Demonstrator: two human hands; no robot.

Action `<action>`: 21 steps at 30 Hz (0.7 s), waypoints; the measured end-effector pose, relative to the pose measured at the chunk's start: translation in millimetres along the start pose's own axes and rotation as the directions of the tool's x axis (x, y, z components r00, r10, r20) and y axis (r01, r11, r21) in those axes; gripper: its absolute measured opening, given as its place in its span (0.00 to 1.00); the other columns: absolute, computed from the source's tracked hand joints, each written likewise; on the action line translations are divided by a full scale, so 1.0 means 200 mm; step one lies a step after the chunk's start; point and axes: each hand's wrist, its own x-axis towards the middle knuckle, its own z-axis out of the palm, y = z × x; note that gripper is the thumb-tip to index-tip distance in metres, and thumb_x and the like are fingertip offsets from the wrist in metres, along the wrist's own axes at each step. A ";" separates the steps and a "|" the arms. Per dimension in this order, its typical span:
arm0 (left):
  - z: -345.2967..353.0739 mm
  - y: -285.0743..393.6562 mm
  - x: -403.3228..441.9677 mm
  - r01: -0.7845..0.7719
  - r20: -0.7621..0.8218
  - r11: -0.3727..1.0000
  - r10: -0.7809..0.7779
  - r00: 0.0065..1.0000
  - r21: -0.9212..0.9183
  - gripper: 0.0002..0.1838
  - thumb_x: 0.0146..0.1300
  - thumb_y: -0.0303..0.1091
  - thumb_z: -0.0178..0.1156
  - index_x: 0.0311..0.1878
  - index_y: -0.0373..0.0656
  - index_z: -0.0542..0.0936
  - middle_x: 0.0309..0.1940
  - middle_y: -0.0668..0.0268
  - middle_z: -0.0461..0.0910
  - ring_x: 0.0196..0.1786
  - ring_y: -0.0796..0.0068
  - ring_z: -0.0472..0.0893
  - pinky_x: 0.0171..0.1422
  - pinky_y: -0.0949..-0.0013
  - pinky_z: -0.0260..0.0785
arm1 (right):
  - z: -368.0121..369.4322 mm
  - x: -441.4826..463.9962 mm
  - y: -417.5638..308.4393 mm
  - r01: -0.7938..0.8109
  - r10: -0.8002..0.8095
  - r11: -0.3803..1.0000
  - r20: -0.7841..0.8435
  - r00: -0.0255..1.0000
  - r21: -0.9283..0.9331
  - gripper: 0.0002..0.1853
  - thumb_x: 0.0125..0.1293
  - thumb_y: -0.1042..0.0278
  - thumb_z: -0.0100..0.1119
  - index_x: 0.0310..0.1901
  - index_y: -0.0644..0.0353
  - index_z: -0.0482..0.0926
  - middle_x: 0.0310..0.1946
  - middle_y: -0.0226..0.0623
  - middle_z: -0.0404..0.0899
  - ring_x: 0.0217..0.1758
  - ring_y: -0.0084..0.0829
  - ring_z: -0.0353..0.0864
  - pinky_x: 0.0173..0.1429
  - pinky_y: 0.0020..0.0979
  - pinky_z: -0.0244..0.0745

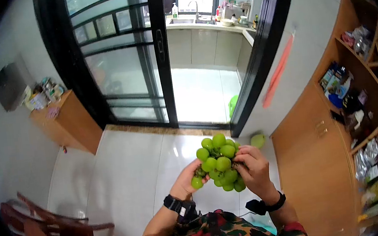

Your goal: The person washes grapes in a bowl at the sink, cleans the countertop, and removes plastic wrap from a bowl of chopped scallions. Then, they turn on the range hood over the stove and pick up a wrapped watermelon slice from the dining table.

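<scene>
A bunch of large green grapes (223, 163) is held up in front of my chest, above the floor. My left hand (187, 179) supports it from the left and below, its fingers partly hidden behind the fruit. One grape hangs low by that thumb. On the right side of the bunch, the bent fingers of my right hand (255, 166) pinch in at the grapes and stems. Exactly what lies between those fingertips is hidden. Both wrists wear dark bands, the left one with a small device.
Ahead, a black-framed sliding glass door (161, 51) opens onto a kitchen with a sink counter (206, 21). A wooden cabinet (312, 151) with full shelves stands on the right. At left are a small cabinet (67, 124) and wooden chairs (72, 234). A pale green object (257, 140) sits near the doorway.
</scene>
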 end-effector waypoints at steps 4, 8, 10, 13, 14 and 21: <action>0.15 0.42 0.40 -0.002 -0.018 1.000 0.003 1.000 0.030 0.16 0.63 0.42 0.45 0.45 0.40 0.72 0.30 0.65 0.75 0.22 0.79 0.73 0.20 0.83 0.64 | 0.06 0.45 0.25 -0.040 0.038 0.997 -0.034 0.999 -0.063 0.08 0.41 0.80 0.59 0.27 0.63 0.73 0.31 0.40 0.73 0.38 0.41 0.74 0.40 0.35 0.70; 0.16 0.70 0.81 0.078 0.046 0.992 -0.083 0.996 0.098 0.16 0.64 0.41 0.43 0.47 0.41 0.70 0.30 0.66 0.74 0.23 0.81 0.71 0.20 0.84 0.62 | 0.15 0.76 0.56 -0.132 0.126 0.989 -0.091 0.988 -0.060 0.07 0.44 0.80 0.57 0.28 0.63 0.73 0.32 0.40 0.73 0.38 0.41 0.73 0.41 0.35 0.70; 0.13 0.81 1.05 0.063 0.181 0.996 -0.075 0.981 0.070 0.15 0.64 0.39 0.42 0.46 0.40 0.70 0.29 0.66 0.74 0.21 0.81 0.70 0.19 0.83 0.60 | 0.20 0.91 0.73 -0.187 0.182 0.981 -0.078 0.980 -0.056 0.07 0.44 0.80 0.56 0.28 0.63 0.73 0.32 0.40 0.73 0.38 0.41 0.73 0.41 0.35 0.70; 0.18 1.02 1.36 0.052 0.108 0.997 -0.057 0.993 0.050 0.14 0.64 0.38 0.42 0.45 0.40 0.70 0.31 0.65 0.74 0.20 0.80 0.69 0.18 0.83 0.60 | 0.31 1.13 1.06 -0.181 0.177 0.983 -0.091 0.980 -0.041 0.07 0.44 0.80 0.56 0.28 0.63 0.74 0.32 0.40 0.73 0.39 0.41 0.74 0.41 0.35 0.70; 0.12 1.07 1.50 0.076 0.129 0.996 -0.082 0.988 0.052 0.13 0.63 0.36 0.42 0.44 0.39 0.70 0.32 0.63 0.74 0.19 0.78 0.69 0.17 0.82 0.61 | 0.37 1.18 1.18 -0.180 0.177 0.983 -0.098 0.979 -0.027 0.07 0.44 0.80 0.56 0.28 0.63 0.74 0.32 0.39 0.73 0.39 0.41 0.74 0.42 0.35 0.70; 0.03 1.55 2.39 0.078 -0.011 0.997 -0.078 0.997 -0.014 0.12 0.62 0.35 0.44 0.41 0.37 0.70 0.28 0.61 0.75 0.16 0.74 0.71 0.16 0.81 0.64 | 0.56 1.84 1.90 -0.142 0.138 0.989 -0.081 0.987 -0.050 0.08 0.42 0.82 0.55 0.28 0.62 0.73 0.32 0.38 0.73 0.41 0.40 0.73 0.43 0.35 0.69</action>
